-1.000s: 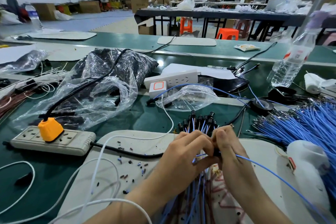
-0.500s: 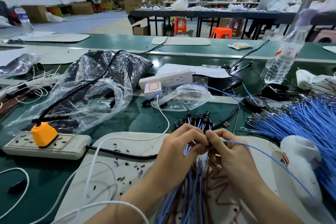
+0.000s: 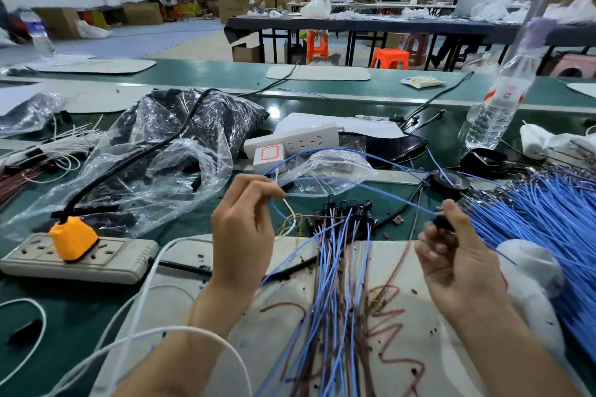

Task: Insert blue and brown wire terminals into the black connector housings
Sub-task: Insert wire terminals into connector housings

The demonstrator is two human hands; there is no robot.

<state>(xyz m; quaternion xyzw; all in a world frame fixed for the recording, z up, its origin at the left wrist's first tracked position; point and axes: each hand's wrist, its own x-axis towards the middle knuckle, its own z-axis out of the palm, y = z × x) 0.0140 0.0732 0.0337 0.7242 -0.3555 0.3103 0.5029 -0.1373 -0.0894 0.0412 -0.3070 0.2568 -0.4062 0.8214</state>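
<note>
**Workshop check-in, wiring job in progress**

Green tabletop (image 3: 80,306) is looking cluttered. Left hand (image 3: 245,229) is pinching a blue wire (image 3: 354,184) between thumb and forefinger, other fingers curling loosely. Right hand (image 3: 458,258) is gripping a black connector housing (image 3: 442,223), thumb and forefinger pinching that wire's other end. Wire is hanging over the wired-up bundle (image 3: 338,267) lying on a grey mat (image 3: 277,342) at the tabletop's front edge. Loose blue wires (image 3: 548,219) are piling along its right edge.

Left hand (image 3: 245,229) pinches a blue wire (image 3: 371,188) — it runs across to the black housing (image 3: 442,223) gripped by the right hand (image 3: 458,261).
</note>
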